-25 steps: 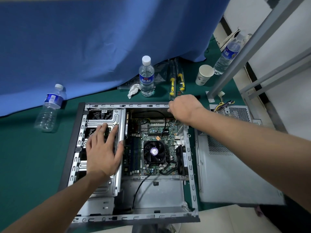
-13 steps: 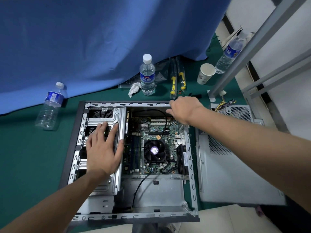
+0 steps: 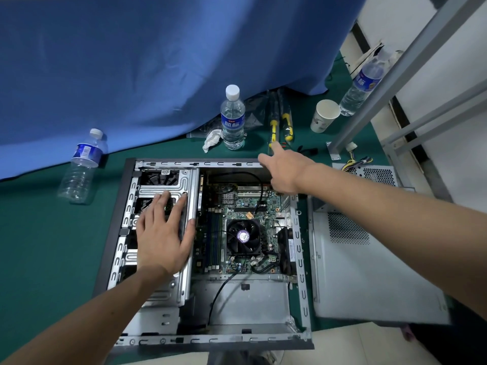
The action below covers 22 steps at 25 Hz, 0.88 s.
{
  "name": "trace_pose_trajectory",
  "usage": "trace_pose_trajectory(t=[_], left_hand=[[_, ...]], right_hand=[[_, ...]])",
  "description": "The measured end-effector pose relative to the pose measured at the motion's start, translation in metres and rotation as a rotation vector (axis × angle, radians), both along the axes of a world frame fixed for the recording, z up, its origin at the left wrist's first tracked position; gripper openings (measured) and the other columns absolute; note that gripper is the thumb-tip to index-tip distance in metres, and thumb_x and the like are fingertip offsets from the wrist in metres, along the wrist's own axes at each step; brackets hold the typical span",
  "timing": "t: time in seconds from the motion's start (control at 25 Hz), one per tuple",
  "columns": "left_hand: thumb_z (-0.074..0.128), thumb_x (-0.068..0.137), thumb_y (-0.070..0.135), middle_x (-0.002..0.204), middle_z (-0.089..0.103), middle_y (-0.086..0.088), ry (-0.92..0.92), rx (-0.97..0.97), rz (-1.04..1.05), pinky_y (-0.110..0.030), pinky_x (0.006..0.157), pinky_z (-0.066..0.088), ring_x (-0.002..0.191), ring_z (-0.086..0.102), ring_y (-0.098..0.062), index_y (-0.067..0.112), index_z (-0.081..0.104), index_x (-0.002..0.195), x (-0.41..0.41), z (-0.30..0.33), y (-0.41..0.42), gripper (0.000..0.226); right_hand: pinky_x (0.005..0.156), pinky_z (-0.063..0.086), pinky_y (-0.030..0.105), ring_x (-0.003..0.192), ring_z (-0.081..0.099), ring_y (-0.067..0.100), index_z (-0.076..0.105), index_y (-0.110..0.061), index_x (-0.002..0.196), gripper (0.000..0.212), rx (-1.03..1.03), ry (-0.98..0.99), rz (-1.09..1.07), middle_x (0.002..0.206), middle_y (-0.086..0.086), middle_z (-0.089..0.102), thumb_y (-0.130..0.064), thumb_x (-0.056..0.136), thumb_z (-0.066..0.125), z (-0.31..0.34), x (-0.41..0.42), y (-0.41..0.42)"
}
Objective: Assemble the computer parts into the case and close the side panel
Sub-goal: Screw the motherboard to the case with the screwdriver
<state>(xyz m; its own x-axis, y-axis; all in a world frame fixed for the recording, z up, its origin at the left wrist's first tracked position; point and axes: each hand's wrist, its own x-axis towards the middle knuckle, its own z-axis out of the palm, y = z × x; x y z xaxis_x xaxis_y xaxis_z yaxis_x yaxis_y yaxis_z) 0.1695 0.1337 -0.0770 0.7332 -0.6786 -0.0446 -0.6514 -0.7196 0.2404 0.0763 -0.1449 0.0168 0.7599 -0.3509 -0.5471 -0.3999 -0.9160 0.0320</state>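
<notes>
The open computer case lies flat on the green table, its motherboard and black CPU fan exposed. My left hand rests flat, fingers spread, on the silver drive cage at the case's left side. My right hand hovers over the case's far right corner, fingers straightened and pointing toward the screwdrivers beyond the rim; it holds nothing. The grey side panel lies to the right of the case, and a power supply with loose wires sits behind it.
Water bottles stand at the far middle, left and far right. A paper cup and a crumpled tissue sit near the blue curtain. A metal frame rises at right. The table's front edge runs below the case.
My right hand has lifted from the case's far right corner and uncurled, its fingers now stretching toward the screwdrivers. My left hand stays on the drive cage.
</notes>
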Motion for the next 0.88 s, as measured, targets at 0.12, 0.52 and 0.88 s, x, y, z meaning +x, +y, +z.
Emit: trace_pose_trajectory(t=[0.12, 0.52, 0.88], left_hand=[[0.025, 0.095, 0.053, 0.156, 0.029, -0.010, -0.001, -0.003, 0.002, -0.048, 0.117, 0.015, 0.145, 0.021, -0.027, 0.029, 0.038, 0.149, 0.001, 0.000, 0.001, 0.061], [0.028, 0.095, 0.053, 0.155, 0.029, -0.011, -0.008, -0.008, 0.001, -0.049, 0.116, 0.017, 0.144, 0.022, -0.029, 0.029, 0.038, 0.148, 0.002, -0.003, 0.001, 0.059], [0.026, 0.095, 0.054, 0.155, 0.029, -0.010, -0.024, -0.006, 0.000, -0.049, 0.116, 0.017, 0.144, 0.022, -0.028, 0.029, 0.038, 0.148, 0.002, -0.006, 0.002, 0.060]], right_hand=[[0.064, 0.044, 0.036, 0.074, 0.056, 0.029, 0.060, -0.009, 0.114, 0.020, -0.123, -0.036, 0.102, 0.120, 0.016, 0.049, -0.010, 0.098, 0.050, 0.000, -0.005, -0.001], [0.062, 0.040, 0.036, 0.076, 0.055, 0.028, 0.052, -0.010, 0.123, 0.024, -0.152, 0.001, 0.143, 0.122, 0.016, 0.052, -0.013, 0.099, 0.048, 0.003, -0.002, 0.002], [0.063, 0.044, 0.039, 0.084, 0.059, 0.036, 0.044, -0.011, 0.129, 0.030, -0.091, -0.020, 0.104, 0.127, 0.018, 0.042, -0.016, 0.100, 0.047, 0.003, -0.011, -0.005]])
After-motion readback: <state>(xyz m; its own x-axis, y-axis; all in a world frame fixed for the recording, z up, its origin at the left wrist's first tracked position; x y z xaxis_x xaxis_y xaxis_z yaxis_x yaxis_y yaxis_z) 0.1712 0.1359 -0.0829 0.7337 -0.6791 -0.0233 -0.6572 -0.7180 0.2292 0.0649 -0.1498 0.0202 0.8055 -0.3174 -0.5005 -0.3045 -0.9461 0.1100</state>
